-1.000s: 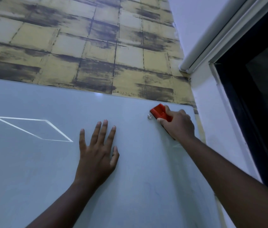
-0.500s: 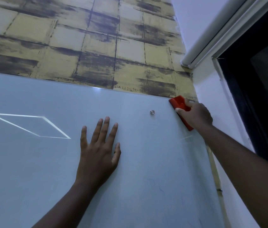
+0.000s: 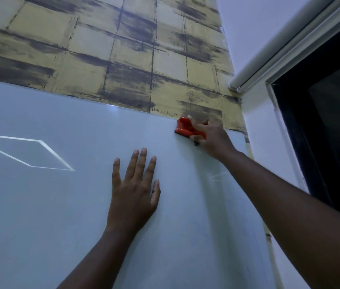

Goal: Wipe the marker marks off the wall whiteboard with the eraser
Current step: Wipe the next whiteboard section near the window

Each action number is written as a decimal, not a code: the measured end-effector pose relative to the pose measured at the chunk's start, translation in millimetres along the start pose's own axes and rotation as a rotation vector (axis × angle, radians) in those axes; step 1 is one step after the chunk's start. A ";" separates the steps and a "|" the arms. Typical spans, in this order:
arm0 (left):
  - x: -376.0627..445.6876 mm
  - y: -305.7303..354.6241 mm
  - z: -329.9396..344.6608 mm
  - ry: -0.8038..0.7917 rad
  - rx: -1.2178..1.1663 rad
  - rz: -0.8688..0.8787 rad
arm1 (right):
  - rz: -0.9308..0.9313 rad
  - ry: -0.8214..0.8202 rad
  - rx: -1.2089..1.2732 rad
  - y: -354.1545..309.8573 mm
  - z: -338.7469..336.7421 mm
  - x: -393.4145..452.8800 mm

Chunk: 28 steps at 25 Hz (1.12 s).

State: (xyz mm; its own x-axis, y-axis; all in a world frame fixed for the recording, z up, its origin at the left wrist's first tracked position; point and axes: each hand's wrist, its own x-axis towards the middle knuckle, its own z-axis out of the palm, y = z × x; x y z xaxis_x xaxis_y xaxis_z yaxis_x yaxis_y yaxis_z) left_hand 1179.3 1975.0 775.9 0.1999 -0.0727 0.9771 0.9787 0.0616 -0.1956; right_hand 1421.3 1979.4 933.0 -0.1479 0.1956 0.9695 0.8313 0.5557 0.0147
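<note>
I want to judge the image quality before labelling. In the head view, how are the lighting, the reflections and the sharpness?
Head view: dim, bluish light; the whiteboard carries a bright four-sided reflection at left and a small glare spot at its top edge; the right hand and red eraser are slightly soft; straight edges bow from the wide-angle lens.

Wall above was covered in yellow brick-pattern wallpaper (image 3: 106,59) with dark smears. Adjoining white wall (image 3: 263,126) at right carried a rolled blind (image 3: 290,42) over a dark window (image 3: 336,122). Lighting dim.
</note>
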 end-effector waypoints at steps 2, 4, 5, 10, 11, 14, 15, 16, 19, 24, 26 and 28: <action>-3.4 -0.3 -0.8 0.009 -0.021 -0.002 | 0.093 0.021 -0.032 23.6 -5.4 -10.8; -6.9 0.5 -0.9 0.010 -0.028 0.003 | 0.290 0.064 -0.085 64.0 -14.2 -28.7; -8.6 0.4 -0.1 0.009 -0.025 0.000 | 0.389 0.082 -0.107 84.3 -17.3 -40.2; -11.6 3.7 0.2 0.007 0.024 -0.002 | 0.655 0.162 -0.082 132.9 -19.9 -62.4; -12.0 4.6 -0.3 0.010 0.027 -0.006 | 0.667 0.187 -0.061 132.3 -16.7 -61.6; -13.1 7.6 -1.1 0.033 0.031 -0.018 | 0.611 0.223 -0.019 116.3 -10.7 -69.6; -13.9 7.9 -1.5 0.039 0.030 -0.024 | 0.562 0.204 -0.015 107.9 -8.3 -77.4; -15.3 9.2 -1.8 0.043 0.024 -0.029 | 0.515 0.176 -0.001 98.1 -5.4 -88.6; -22.4 13.7 -2.0 0.052 0.005 -0.055 | 0.295 0.064 -0.002 52.0 12.4 -132.6; -31.5 17.0 -6.8 0.045 -0.012 -0.073 | -0.169 -0.037 -0.111 -0.4 43.3 -205.2; -38.6 19.0 -8.4 0.045 -0.019 -0.079 | -0.199 -0.064 -0.120 6.2 40.2 -210.0; -47.8 21.2 -7.7 0.053 -0.020 -0.085 | -0.150 -0.084 -0.136 22.4 30.8 -203.4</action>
State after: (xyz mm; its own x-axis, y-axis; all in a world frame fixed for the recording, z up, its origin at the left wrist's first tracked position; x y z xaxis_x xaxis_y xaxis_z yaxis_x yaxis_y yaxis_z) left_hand 1190.8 1972.1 724.4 0.1177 -0.1295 0.9846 0.9929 0.0336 -0.1143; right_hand 1453.5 1976.9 728.6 -0.3152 0.1886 0.9301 0.8603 0.4705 0.1961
